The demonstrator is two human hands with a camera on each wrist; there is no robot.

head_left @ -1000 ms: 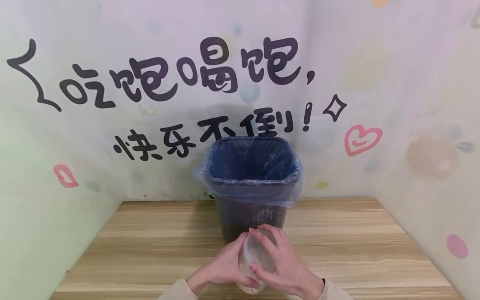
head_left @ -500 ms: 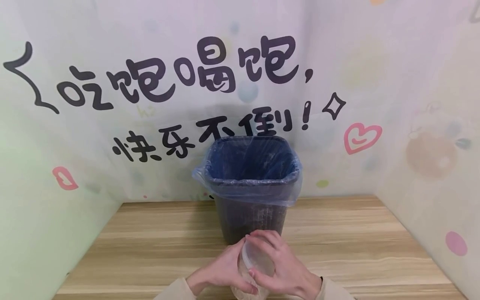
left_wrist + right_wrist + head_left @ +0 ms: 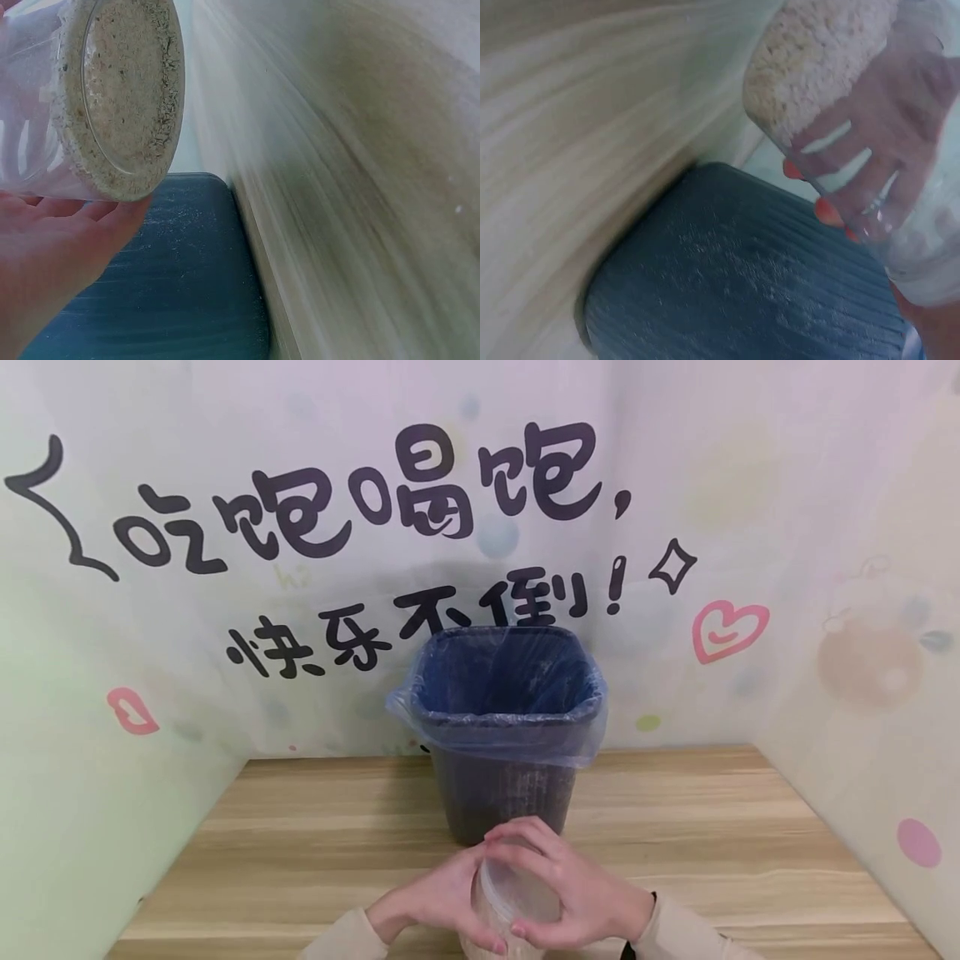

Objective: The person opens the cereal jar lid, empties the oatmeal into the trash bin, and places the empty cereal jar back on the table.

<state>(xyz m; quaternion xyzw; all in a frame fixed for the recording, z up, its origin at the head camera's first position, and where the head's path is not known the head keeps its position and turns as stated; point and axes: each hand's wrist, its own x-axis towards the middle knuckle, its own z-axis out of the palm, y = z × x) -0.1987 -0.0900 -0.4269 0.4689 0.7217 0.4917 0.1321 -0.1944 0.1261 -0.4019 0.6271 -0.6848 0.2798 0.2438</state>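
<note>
A clear plastic jar (image 3: 525, 891) is held between both hands near the front of the table. In the left wrist view, beige granular stuff flecked with dark bits covers the bottom of the jar (image 3: 124, 90). My left hand (image 3: 438, 897) wraps round the jar's side, its fingers visible through the clear wall in the right wrist view. The right hand (image 3: 585, 893) grips the top end, fingers and thumb spread round what looks like a translucent lid. The jar is raised off the table and tilted. Both hands hide much of it in the head view.
Just beyond the hands stands a dark trash bin (image 3: 495, 793) lined with a blue plastic bag (image 3: 517, 739). It stands on a wood-grain table (image 3: 675, 835). A patterned backdrop (image 3: 315, 410) with black lettering rises behind and at both sides.
Both hands have brought the jar slightly lower and nearer to the body. The right hand's fingers have shifted on the jar's top end. The bin has stayed in place.
</note>
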